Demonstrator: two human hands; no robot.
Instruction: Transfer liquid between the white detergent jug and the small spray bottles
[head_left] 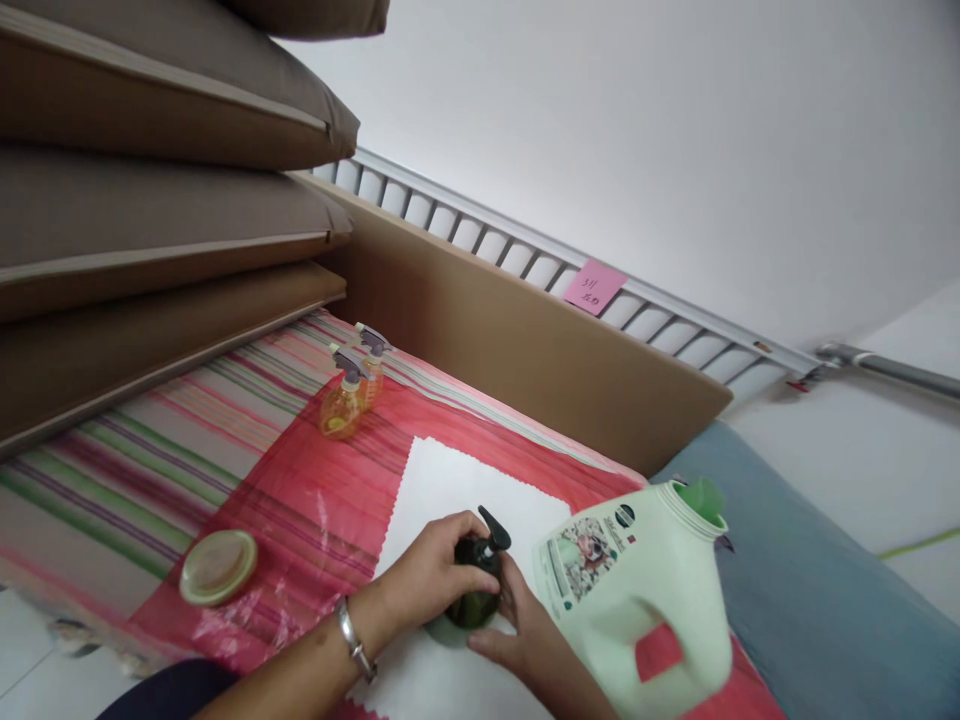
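Observation:
My left hand, with a metal bracelet on its wrist, is wrapped over the black pump top of a dark green bottle that stands on a white cloth. From the right, my right hand cups the same bottle's lower side. A large pale green detergent jug with a green cap and a printed label stands just right of my hands, tilted in the view.
Two small amber spray bottles stand further back on the red and striped cover. A round pale green lid lies at the left. Stacked brown cushions rise at the left; a cardboard panel lines the back.

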